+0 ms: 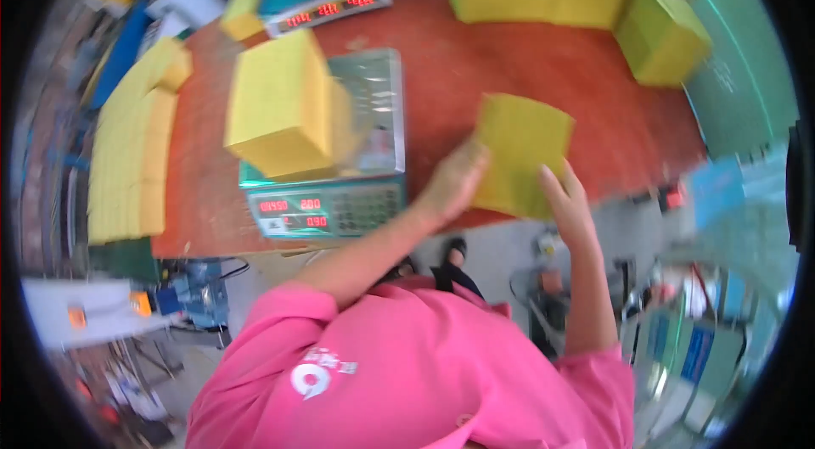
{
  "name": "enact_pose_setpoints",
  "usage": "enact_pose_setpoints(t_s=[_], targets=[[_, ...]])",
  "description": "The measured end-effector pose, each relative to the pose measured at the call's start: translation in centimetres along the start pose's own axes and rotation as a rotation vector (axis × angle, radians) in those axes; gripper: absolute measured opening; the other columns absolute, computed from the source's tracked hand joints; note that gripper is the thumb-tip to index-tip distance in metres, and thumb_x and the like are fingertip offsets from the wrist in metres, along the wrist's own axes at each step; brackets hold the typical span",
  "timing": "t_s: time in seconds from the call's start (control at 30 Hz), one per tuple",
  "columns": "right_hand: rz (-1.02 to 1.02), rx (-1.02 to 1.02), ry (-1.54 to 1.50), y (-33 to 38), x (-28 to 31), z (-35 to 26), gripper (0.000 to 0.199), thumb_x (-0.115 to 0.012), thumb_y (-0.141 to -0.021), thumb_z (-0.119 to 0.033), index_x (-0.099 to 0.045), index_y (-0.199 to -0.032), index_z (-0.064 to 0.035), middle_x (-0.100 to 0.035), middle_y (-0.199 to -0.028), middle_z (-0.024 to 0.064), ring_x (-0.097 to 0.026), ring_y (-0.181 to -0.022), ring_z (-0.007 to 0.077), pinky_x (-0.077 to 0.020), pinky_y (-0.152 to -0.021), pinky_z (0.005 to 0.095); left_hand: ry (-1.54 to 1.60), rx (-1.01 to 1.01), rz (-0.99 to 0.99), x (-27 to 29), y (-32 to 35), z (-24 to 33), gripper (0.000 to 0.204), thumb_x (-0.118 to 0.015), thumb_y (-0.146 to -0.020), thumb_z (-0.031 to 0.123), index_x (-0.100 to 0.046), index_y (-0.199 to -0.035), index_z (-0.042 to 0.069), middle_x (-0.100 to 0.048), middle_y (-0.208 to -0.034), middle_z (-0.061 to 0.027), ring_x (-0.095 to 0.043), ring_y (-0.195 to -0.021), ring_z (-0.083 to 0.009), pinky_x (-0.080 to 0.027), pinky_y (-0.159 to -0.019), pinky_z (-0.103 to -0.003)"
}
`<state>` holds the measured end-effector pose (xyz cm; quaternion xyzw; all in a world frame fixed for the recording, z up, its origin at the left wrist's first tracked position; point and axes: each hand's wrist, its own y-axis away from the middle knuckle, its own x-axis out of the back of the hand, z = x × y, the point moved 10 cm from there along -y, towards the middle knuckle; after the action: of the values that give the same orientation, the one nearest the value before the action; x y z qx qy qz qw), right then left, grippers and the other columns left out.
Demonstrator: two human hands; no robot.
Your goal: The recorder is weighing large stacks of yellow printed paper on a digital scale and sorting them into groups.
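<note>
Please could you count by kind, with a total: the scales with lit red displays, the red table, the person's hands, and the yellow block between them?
Scales: 2 (near scale, far scale)
Red table: 1
Hands: 2 (left hand, right hand)
Yellow block between the hands: 1
Total: 6

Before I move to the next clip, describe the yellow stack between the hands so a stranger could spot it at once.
Find the red tabletop, then look right of the nearer scale. A yellow stack is between the left hand and right hand there. Unlike the other yellow blocks, it alone is touched by hands.
</note>
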<state>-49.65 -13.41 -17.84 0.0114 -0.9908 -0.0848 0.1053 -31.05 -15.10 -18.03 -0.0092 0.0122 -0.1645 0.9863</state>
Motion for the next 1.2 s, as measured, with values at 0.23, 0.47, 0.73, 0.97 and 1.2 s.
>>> enact_pose_setpoints(t_s=[0.23,0.47,0.73,0.97,1.2], targets=[[0.179,0.275,-0.207,4.9,1.6,-2.6,0.058,-0.059,-0.089,-0.007,-0.035,-0.142,-0.0020,-0.049,-0.129,0.0087,-0.049,-0.117,0.0180,-0.0403,-0.099,0.0326,0.106,-0.280,-0.133,-2.2,1.6,5.4,0.058,-0.045,-0.097,0.012,-0.027,-0.151,0.001,-0.028,-0.156,-0.0111,-0.020,-0.146,-0.0196,-0.017,-0.118,-0.035],[0.193,0.298,-0.347,8.0,0.8,1.0,0.063,-0.060,-0.091,-0.024,-0.036,-0.145,0.0010,-0.046,-0.139,0.0113,-0.043,-0.129,0.0211,-0.0341,-0.107,0.0356,0.937,0.148,0.013,1.1,3.2,-1.3,0.045,-0.041,-0.100,0.031,-0.053,-0.130,0.000,-0.056,-0.133,-0.0109,-0.049,-0.126,-0.0245,-0.034,-0.110,-0.041],[0.243,0.069,-0.427,7.1,2.7,1.6,0.048,-0.037,-0.105,-0.033,-0.048,-0.135,0.0020,-0.056,-0.130,0.0096,-0.052,-0.118,0.0159,-0.0389,-0.101,0.0320,0.757,0.384,-0.043,0.8,4.4,-1.5,0.047,-0.043,-0.102,0.035,-0.048,-0.135,0.003,-0.059,-0.125,-0.0122,-0.052,-0.121,-0.0224,-0.041,-0.102,-0.040],[0.089,0.098,-0.433,5.3,2.4,-0.9,0.038,-0.042,-0.101,-0.022,-0.052,-0.131,-0.0003,-0.057,-0.126,0.0071,-0.054,-0.113,0.0129,-0.0408,-0.097,0.0278,0.291,0.119,0.060,-0.4,2.2,0.8,0.032,-0.046,-0.100,0.016,-0.054,-0.126,-0.001,-0.057,-0.122,-0.0065,-0.052,-0.115,-0.0136,-0.038,-0.100,-0.028],[0.125,0.264,-0.850,3.5,3.8,0.9,0.036,-0.041,-0.090,-0.002,-0.057,-0.122,0.0026,-0.055,-0.131,0.0111,-0.054,-0.118,0.0194,-0.0416,-0.101,0.0325,0.276,0.024,-0.054,0.8,1.4,0.2,0.033,-0.042,-0.096,0.010,-0.053,-0.125,0.000,-0.054,-0.124,-0.0035,-0.049,-0.111,-0.0101,-0.034,-0.100,-0.026]])
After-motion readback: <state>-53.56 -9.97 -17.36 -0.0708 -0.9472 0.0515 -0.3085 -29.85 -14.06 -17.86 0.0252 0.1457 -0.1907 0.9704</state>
